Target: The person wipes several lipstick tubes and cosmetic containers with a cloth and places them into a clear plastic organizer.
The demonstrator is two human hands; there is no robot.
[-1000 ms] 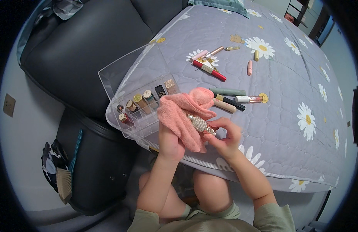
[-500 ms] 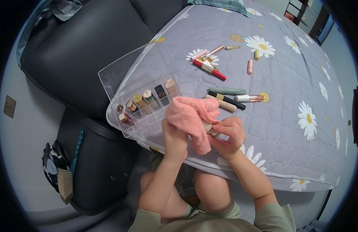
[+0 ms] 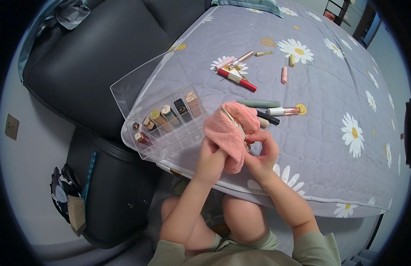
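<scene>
A coral-pink cloth [image 3: 224,135] is bunched over the near edge of the bed, with my left hand [image 3: 210,163] closed on it from below. Folded partly inside it is a small shiny item [image 3: 246,144] with silvery and gold parts; the cloth and fingers hide most of it, so its kind is unclear. My right hand [image 3: 264,160] pinches this item at the cloth's right side. Left of the cloth stands a clear divided organizer box [image 3: 167,148], lid raised, holding several lipsticks and small cosmetics in its back row.
Beyond my hands lie a grey-green tube [image 3: 258,103], a black tube [image 3: 268,118] and a clear lip gloss [image 3: 283,111]. Farther off are a red double-ended tube [image 3: 237,80] and a pink tube [image 3: 284,75]. A black leather seat [image 3: 94,57] borders the bed's left.
The cloth and both hands have shifted slightly right, and the cloth has turned, showing a thin silvery edge in its fold. The right fingers have changed their hold on the shiny item.
</scene>
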